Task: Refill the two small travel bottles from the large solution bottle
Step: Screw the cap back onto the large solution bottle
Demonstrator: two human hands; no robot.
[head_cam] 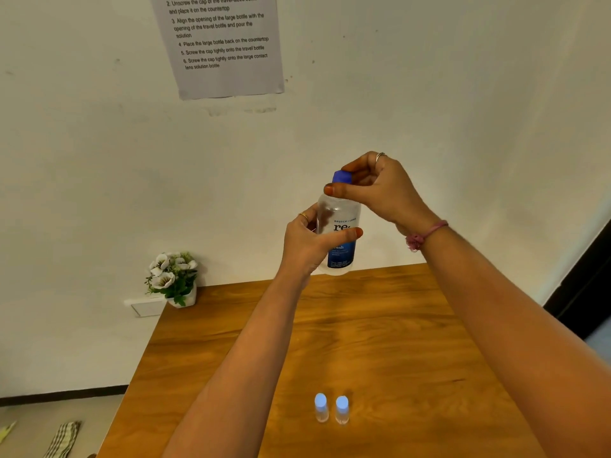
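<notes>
Blue is the colour of the cap (341, 177) on the large solution bottle (338, 233), which we hold up in the middle of the frame, above the far edge of the wooden table (380, 342). Our left hand (309, 246) wraps round the bottle's body. Our right hand (377, 186) pinches the cap from above. The cap looks like it is still on, so we think we are just starting. The two small travel bottles (331, 409) stand side by side low in the frame, caps still on. Nothing looks poured yet. Opening, filling and closing all seem left to do.
</notes>
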